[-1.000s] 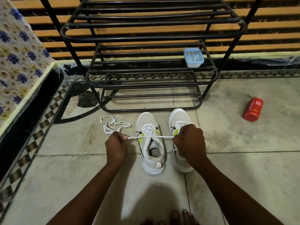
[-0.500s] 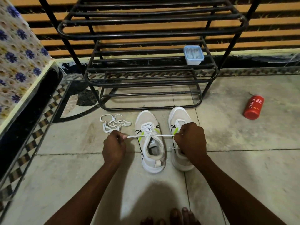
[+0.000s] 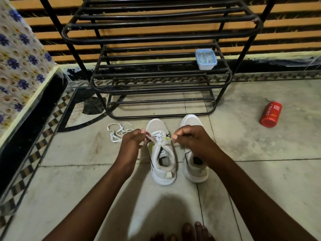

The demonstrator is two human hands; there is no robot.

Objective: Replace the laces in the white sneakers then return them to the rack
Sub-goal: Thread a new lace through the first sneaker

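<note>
White lace [image 3: 157, 139] ends are pinched in left grip [image 3: 131, 145] and right grip [image 3: 191, 141]; between them lies the sneaker [image 3: 163, 176], toe pointing away, both equally near

The left sneaker [image 3: 162, 164] and right sneaker [image 3: 194, 173] are white with pale grey toes and thin black side marks. The left one has a yellow-green flash beside its white threaded lace [image 3: 159, 138]. The loose lace [image 3: 118, 132] is white too. The rack [image 3: 156, 39] is black and the tub [image 3: 206, 59] on it pale blue. The bottle [image 3: 271, 114] at right is red with white lettering. The floor [image 3: 260, 171] is grey-beige tile with a black-and-brown checked border [image 3: 34, 153]. The cloth [image 3: 19, 54] at left shows blue and yellow flowers. The wall [image 3: 286, 23] is striped orange and dark.
</note>
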